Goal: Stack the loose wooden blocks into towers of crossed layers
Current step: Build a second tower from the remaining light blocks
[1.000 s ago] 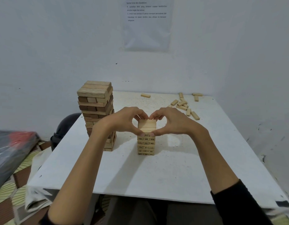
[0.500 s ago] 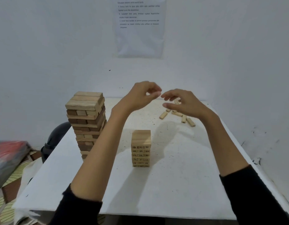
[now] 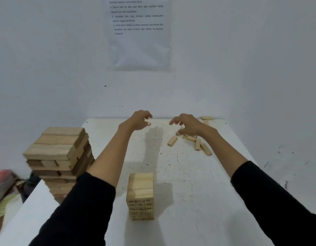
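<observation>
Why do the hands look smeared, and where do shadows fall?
Head view: the left hand and right hand are blurred, likely from motion; the tall tower at the edge is soft and looks stretched; the small tower is sharper, its shadow falling right on the table.

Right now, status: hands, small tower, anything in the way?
Left hand at a lone far block, grip unclear. Right hand open over the loose blocks. Small tower standing, untouched. Tall tower close beside left forearm.
</observation>
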`<action>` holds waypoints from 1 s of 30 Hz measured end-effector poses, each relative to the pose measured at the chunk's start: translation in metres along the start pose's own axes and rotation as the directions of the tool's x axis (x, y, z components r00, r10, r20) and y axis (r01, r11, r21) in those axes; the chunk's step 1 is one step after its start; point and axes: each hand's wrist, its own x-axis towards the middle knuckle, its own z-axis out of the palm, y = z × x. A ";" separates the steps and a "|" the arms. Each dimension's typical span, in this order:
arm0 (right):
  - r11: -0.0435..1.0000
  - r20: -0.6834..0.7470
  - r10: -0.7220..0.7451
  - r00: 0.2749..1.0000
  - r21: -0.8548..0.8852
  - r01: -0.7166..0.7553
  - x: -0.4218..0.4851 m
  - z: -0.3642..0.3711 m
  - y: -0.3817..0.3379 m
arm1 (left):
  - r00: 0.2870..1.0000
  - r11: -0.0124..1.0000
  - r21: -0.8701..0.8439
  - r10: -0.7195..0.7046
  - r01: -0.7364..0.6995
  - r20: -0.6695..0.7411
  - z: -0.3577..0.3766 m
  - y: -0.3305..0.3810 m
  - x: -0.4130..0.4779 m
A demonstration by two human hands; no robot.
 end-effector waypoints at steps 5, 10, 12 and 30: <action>0.995 0.084 -0.029 0.996 -0.088 0.037 0.016 0.022 0.022 | 0.999 0.994 0.104 -0.028 0.023 0.046 0.027 -0.034 0.029; 0.995 0.118 -0.060 0.991 -0.078 0.069 0.025 0.035 0.036 | 0.996 0.987 0.157 -0.032 0.019 0.079 0.043 -0.052 0.046; 0.994 0.114 -0.077 0.990 -0.062 0.084 0.026 0.040 0.037 | 0.995 0.983 0.184 -0.021 0.003 0.098 0.047 -0.059 0.052; 0.992 -0.097 0.111 0.989 -0.042 -0.116 0.040 0.061 0.029 | 0.988 0.985 0.163 -0.034 0.058 -0.148 0.055 -0.068 0.045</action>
